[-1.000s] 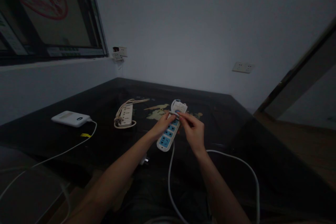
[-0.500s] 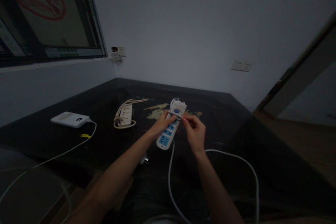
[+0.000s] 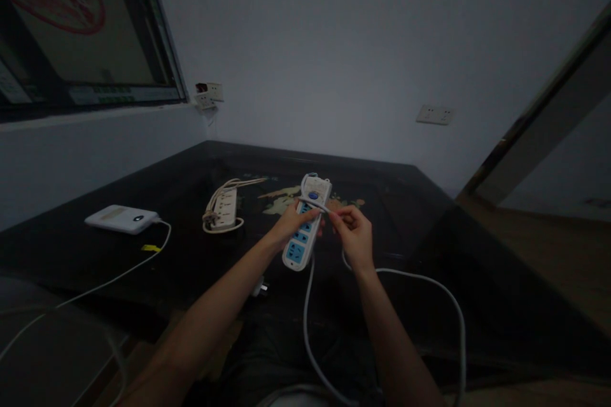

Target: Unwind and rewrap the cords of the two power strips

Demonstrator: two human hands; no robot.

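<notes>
A white power strip (image 3: 319, 188) with blue sockets and a blue switch is held up at a tilt over the table. My left hand (image 3: 292, 222) grips it by the middle, the thumb pressing on the cord that crosses its face. With thumb and fingertips together, my right hand (image 3: 354, 229) pinches the white power cord (image 3: 443, 286) just right of the strip. The cord bends round the strip's upper end and also hangs below in a long loop toward my lap. Near the table's front edge, under my left forearm, shows a plug (image 3: 261, 288) with metal prongs.
On the black table (image 3: 382, 197), left of the hands, lies a second power strip (image 3: 225, 206) bound in its cord. Farther left sits a white power bank (image 3: 121, 219) with a cable running off the edge, beside a yellow tag (image 3: 151, 248). Wall sockets (image 3: 435, 115) are behind.
The power strip has shifted slightly left and turned a little in my left hand. My right hand has drawn the cord a little away from the strip, so more of it shows between.
</notes>
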